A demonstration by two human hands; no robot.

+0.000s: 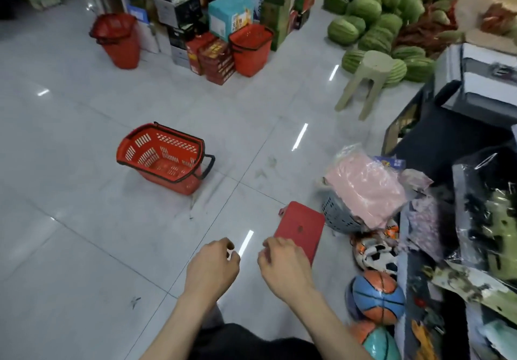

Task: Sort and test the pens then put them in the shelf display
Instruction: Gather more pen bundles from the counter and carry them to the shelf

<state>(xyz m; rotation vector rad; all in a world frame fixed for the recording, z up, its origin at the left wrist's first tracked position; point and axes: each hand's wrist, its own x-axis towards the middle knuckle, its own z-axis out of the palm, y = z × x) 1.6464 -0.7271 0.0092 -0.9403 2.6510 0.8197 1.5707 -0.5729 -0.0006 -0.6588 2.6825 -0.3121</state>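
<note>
Low in the middle of the frame, the left hand [213,265] and right hand [283,265] hang close together over the tiled floor [84,233], fingers curled inward (the backs of the hands hide whether they pinch a pen or nothing, so I cannot tell). A flat red lid [302,226] lies just above the right hand. A red basket [165,158] stands left of centre. Watermelons [372,10] are piled at the upper right.

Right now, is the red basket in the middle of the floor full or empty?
Empty: the red shopping basket shows its bare slotted bottom and inner walls, nothing inside.
</note>
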